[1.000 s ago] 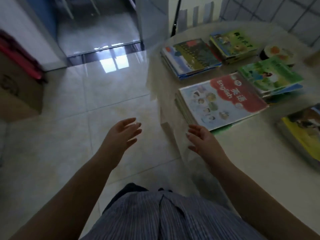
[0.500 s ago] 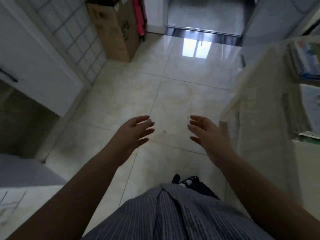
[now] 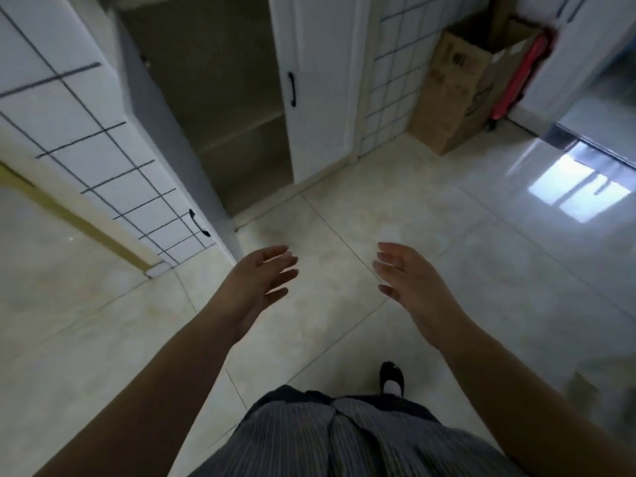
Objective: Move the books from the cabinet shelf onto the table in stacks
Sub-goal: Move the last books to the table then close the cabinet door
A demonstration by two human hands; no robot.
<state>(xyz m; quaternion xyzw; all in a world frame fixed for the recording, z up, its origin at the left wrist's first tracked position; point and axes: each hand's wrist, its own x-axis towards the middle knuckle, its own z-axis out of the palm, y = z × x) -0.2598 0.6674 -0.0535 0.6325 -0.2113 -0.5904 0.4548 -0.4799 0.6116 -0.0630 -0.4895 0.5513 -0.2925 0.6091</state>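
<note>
My left hand (image 3: 262, 281) and my right hand (image 3: 405, 277) hang out in front of me above the tiled floor, palms facing each other, fingers apart, holding nothing. Ahead at the upper left stands the cabinet (image 3: 220, 108) with its doors swung wide. Its dim inside shows a bare shelf (image 3: 241, 132), and I see no books on it. The table and the book stacks are out of view.
The cabinet's left door (image 3: 103, 160), tiled white with a black handle, swings out toward me at the left. Its white right door (image 3: 316, 84) stands beside a tiled wall. A cardboard box (image 3: 457, 87) and a red object (image 3: 519, 77) sit at the upper right.
My view has swung left, away from the table with its book stacks, to the open cabinet. Both hands have stayed empty and apart in front of me.
</note>
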